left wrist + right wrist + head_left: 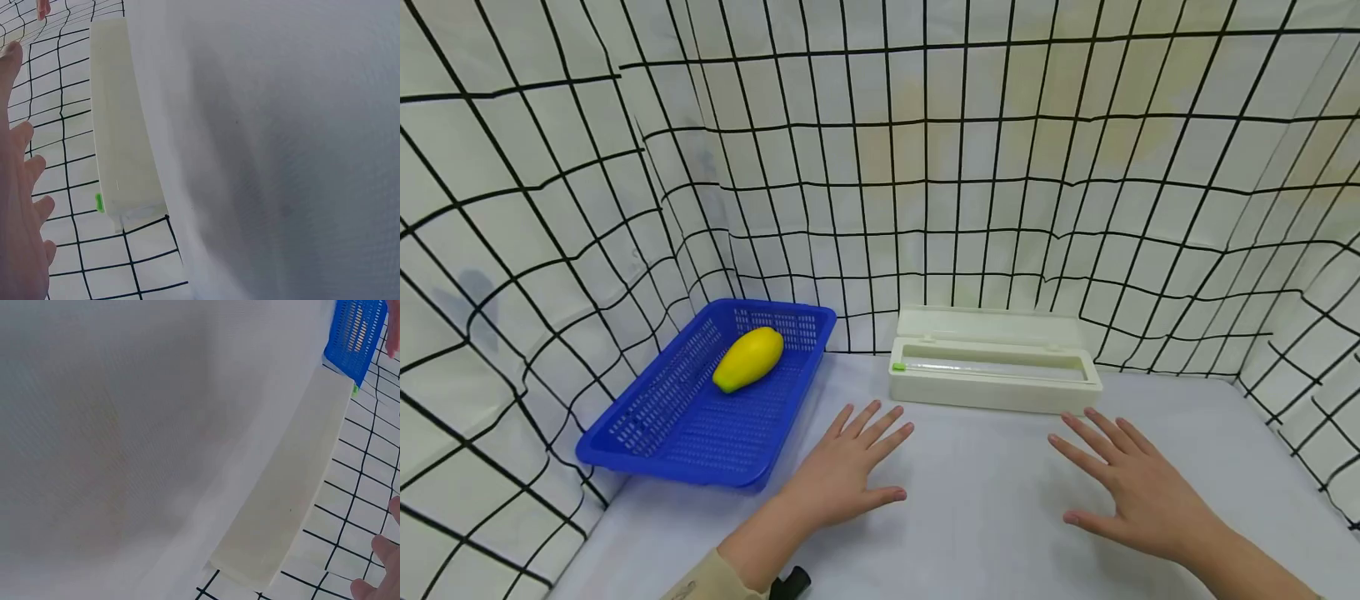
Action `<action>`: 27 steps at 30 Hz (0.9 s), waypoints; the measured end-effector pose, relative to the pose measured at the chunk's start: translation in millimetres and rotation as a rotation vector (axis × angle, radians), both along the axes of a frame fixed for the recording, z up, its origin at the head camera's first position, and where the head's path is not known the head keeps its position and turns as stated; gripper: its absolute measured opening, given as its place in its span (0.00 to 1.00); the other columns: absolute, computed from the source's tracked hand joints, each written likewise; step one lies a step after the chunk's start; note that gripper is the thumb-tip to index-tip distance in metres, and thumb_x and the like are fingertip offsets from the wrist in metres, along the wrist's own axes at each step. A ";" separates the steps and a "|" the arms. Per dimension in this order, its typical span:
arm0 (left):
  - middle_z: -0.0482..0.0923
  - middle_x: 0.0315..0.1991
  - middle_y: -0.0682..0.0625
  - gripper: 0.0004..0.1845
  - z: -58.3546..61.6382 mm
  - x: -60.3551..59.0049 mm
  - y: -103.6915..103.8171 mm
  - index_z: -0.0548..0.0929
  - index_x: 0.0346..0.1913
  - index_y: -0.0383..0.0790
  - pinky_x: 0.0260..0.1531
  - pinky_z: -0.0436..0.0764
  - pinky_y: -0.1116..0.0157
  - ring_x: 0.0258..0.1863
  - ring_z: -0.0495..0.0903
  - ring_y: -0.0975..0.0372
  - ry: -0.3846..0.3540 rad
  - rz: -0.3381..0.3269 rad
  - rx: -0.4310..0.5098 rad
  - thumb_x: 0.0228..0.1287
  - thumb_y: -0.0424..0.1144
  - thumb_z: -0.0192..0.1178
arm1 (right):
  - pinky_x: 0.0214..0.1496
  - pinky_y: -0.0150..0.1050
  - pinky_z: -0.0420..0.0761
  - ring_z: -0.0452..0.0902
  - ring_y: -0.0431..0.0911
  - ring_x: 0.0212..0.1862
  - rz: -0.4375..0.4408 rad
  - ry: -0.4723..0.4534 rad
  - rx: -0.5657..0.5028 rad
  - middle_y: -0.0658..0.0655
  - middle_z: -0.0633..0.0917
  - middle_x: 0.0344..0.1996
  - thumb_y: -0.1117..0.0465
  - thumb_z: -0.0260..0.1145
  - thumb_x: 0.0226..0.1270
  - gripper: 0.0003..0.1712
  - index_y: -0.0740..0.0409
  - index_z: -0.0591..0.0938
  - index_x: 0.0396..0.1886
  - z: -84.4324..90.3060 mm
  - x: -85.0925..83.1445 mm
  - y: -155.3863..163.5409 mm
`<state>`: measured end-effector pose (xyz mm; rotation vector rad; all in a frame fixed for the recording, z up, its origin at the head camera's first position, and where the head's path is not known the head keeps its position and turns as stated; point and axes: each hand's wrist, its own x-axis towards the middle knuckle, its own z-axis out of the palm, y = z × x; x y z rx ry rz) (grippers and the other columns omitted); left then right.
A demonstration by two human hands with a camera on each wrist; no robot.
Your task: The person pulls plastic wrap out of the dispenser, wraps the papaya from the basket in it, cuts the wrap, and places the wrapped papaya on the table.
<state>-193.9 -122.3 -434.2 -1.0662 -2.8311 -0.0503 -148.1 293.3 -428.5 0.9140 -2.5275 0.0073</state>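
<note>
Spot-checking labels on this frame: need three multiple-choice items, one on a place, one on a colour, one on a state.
1. Where does the yellow oval fruit lie?
A. in the blue perforated plastic basket
B. in the cream dispenser box
C. on the bare table

2. What colour is the small tab at the left end of the long cream plastic dispenser box?
A. red
B. green
C. black

3. How are the two hands?
A. both gripping the box
B. one holding the fruit
C. both flat and open, holding nothing

Key: 1 A, the fruit rests on the basket's floor; 2 B, the tab shows bright green; 3 C, left hand and right hand lie spread on the white table.
</note>
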 end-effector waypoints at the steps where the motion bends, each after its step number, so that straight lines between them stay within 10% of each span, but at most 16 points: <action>1: 0.41 0.80 0.57 0.44 -0.4 0.1 -0.5 0.46 0.80 0.62 0.74 0.41 0.44 0.79 0.41 0.52 -0.005 0.007 0.003 0.66 0.72 0.46 | 0.78 0.45 0.34 0.53 0.57 0.75 0.004 0.003 0.000 0.53 0.62 0.76 0.28 0.68 0.54 0.52 0.39 0.64 0.76 -0.6 -0.3 -0.3; 5: 0.45 0.80 0.55 0.42 -2.6 -0.7 -1.4 0.49 0.80 0.60 0.73 0.45 0.45 0.78 0.45 0.52 -0.018 0.033 0.028 0.68 0.69 0.47 | 0.78 0.42 0.35 0.57 0.56 0.74 0.019 -0.008 -0.017 0.53 0.64 0.75 0.31 0.69 0.54 0.51 0.38 0.64 0.76 -1.6 -1.8 -1.3; 13: 0.55 0.77 0.50 0.40 2.1 -11.7 7.7 0.53 0.79 0.55 0.72 0.52 0.46 0.75 0.53 0.51 -0.035 0.090 0.146 0.70 0.65 0.49 | 0.58 0.56 0.68 0.71 0.55 0.62 0.007 -0.108 -0.162 0.52 0.76 0.63 0.41 0.74 0.57 0.40 0.39 0.73 0.70 2.2 -11.3 6.7; 27: 0.57 0.76 0.49 0.36 1.3 -46.6 22.5 0.56 0.78 0.54 0.71 0.58 0.47 0.74 0.56 0.52 -0.096 0.217 0.277 0.74 0.62 0.47 | 0.56 0.62 0.74 0.71 0.58 0.59 -0.138 -0.326 -0.353 0.58 0.79 0.55 0.47 0.71 0.64 0.27 0.46 0.81 0.63 8.9 -45.5 22.9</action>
